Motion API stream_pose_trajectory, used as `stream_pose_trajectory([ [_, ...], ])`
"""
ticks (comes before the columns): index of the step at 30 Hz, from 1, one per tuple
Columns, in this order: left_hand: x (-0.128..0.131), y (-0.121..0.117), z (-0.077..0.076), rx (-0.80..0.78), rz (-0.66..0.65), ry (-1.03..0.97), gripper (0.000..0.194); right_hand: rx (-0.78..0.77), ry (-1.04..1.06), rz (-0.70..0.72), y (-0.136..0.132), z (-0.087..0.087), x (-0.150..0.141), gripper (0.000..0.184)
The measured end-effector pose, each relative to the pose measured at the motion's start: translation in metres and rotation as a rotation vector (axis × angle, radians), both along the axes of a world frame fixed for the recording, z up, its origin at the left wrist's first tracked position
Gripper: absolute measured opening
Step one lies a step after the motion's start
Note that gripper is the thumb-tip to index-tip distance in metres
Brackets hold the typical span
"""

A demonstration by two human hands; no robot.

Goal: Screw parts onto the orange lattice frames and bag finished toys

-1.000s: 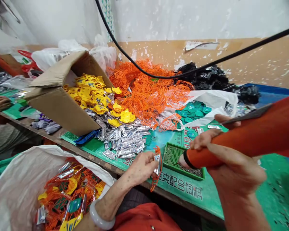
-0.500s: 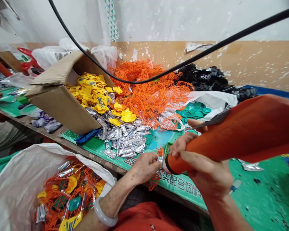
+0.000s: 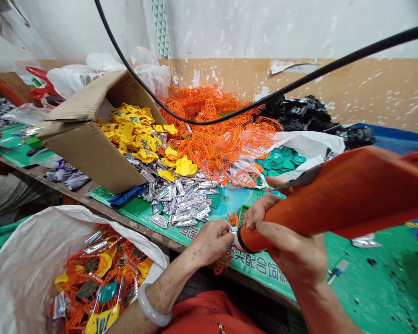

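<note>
Two bare hands, close together: left hand (image 3: 212, 242) closed on one orange lattice sprue (image 3: 225, 262) bearing one silver piece (image 3: 233, 229); right hand (image 3: 285, 246) wrapped around one thick orange tool (image 3: 334, 204), black-banded tip just beside that piece. One smooth pale bangle (image 3: 149, 306) on the left arm. Nearby, one white woven sack (image 3: 17, 283) of mixed plastic scraps (image 3: 101, 278), one cardboard box (image 3: 87, 157), one heap of stamped silver pieces (image 3: 177, 204).

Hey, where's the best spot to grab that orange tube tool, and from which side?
Wrap the thick orange barrel from the near side, as the right hand does: it looks widest and longest there, while the narrow black-banded tip sits right by the small silver piece.
</note>
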State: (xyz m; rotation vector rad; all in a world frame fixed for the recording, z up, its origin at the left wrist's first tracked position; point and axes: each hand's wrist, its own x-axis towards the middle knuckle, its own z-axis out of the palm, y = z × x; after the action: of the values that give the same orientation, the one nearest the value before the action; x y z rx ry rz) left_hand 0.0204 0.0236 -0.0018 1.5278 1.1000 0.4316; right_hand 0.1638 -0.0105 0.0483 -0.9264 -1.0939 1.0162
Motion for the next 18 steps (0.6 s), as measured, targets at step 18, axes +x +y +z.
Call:
stream_pose_trajectory([
  [18, 0.0012, -0.0013, -0.0025, -0.012, 0.006, -0.005, 0.017, 0.054, -0.011, -0.058, -0.0043, 0.0008, -0.0028, 0.009],
])
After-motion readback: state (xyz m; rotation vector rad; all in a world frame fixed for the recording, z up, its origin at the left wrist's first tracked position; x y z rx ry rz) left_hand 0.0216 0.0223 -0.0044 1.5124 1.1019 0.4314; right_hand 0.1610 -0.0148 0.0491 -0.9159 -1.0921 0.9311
